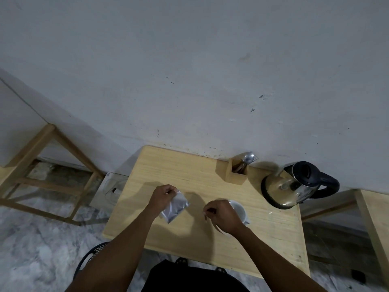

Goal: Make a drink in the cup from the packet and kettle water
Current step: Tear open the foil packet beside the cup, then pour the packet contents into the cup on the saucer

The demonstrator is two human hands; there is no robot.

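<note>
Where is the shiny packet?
The shiny packet hangs from the left hand above the wooden table, left of the white cup.

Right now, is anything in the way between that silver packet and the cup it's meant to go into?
Only the person's own right hand, which hovers over the near side of the white cup. The packet hangs from the left hand, with bare table between.

A pale wooden table with rounded corners is standing against the wall. A square wooden holder of metal spoons is sitting at its far edge, a steel kettle with a black handle is occupying the far right corner, and a white ceramic cup is resting near the right edge.
</note>
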